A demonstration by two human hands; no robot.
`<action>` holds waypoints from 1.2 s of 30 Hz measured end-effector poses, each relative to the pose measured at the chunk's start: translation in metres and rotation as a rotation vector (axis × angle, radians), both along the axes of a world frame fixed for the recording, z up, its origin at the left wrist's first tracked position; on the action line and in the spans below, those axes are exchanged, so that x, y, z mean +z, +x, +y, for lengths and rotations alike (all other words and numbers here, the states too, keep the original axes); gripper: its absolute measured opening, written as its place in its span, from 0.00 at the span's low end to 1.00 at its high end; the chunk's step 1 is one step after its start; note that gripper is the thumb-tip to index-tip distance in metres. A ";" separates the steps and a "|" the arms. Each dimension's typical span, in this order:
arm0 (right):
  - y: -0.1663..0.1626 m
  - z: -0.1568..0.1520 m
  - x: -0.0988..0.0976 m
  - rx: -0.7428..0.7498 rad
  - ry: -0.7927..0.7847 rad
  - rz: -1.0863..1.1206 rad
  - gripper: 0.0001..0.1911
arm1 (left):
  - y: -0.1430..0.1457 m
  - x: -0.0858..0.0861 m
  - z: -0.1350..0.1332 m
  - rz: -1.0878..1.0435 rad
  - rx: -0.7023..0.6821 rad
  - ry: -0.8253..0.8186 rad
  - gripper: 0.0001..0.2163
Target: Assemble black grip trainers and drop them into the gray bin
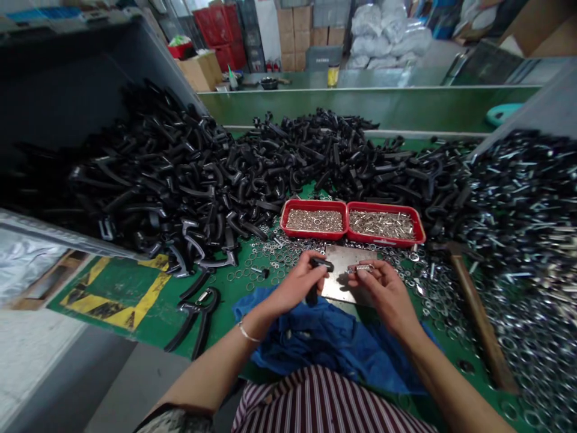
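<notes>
a great heap of black plastic handles [202, 174] spreads across the back and left of the green table [117, 288], spilling out of a dark grey bin. on the right lies a second wide heap of shiny metal parts [518, 198], thinning out into loose rings [270, 255] scattered over the table in front of the trays. a crumpled blue cloth [324, 343] lies at the near edge, under both forearms. a hammer [478, 313] with a wooden shaft lies to the right of it, head away from the person. two red trays [314, 219] stand side by side behind the hands, both filled with small silvery pieces. a flat steel plate [342, 276] lies just in front of the trays, partly covered by the hands. two assembled hand grips [196, 319] lie to the left, near the table edge.

the left hand [300, 282] comes in from the lower left, wrist straight, fingers curled shut around a black handle [321, 264]; the handle is short, matt and dark, its top poking out above the thumb and its lower end hanging below the palm, over the plate's left edge. the right hand [383, 288] faces it, palm turned inward, thumb and fingertips pinching a small bright coil spring [364, 268] held level above the plate, just beside the handle but not touching it.
</notes>
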State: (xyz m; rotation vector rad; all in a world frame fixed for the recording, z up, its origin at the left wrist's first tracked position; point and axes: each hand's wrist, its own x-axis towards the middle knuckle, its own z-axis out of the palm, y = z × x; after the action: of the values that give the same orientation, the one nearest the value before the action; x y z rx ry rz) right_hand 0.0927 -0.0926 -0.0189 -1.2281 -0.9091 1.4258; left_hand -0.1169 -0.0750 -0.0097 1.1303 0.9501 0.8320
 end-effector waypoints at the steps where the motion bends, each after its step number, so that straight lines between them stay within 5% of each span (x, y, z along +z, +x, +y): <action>1: -0.003 -0.002 0.001 -0.018 0.004 0.012 0.17 | 0.013 -0.004 0.001 0.020 -0.025 0.020 0.16; 9: -0.009 -0.017 -0.003 -0.069 0.069 0.033 0.13 | 0.045 -0.020 -0.010 -0.180 -0.095 -0.060 0.21; 15: 0.004 -0.021 0.006 0.243 0.110 -0.043 0.09 | 0.043 -0.008 -0.030 -0.094 -0.433 -0.260 0.23; 18: 0.038 -0.020 0.002 0.293 0.178 -0.326 0.11 | 0.038 -0.003 -0.026 -0.014 -0.347 -0.134 0.14; 22: 0.100 -0.005 -0.018 0.064 0.345 -0.986 0.09 | 0.031 0.004 -0.003 0.031 -0.080 0.008 0.15; 26: 0.127 0.017 -0.032 0.191 0.358 -1.335 0.10 | 0.036 0.000 0.013 0.015 -0.035 0.023 0.15; 30: 0.127 0.029 -0.030 0.207 0.331 -1.417 0.09 | 0.048 -0.009 0.010 0.035 0.055 0.016 0.16; 33: 0.121 0.025 -0.019 0.064 0.300 -1.383 0.08 | 0.052 -0.012 0.004 0.072 0.145 0.076 0.16; 36: 0.096 0.011 -0.004 -0.024 0.200 -0.897 0.07 | 0.056 -0.010 -0.001 0.131 0.164 0.197 0.15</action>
State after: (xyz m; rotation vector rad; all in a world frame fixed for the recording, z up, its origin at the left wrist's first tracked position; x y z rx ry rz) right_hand 0.1888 -0.0821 -0.0231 -1.7332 -1.5736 0.6925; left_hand -0.0607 -0.0757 -0.0202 1.3015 1.0984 1.0109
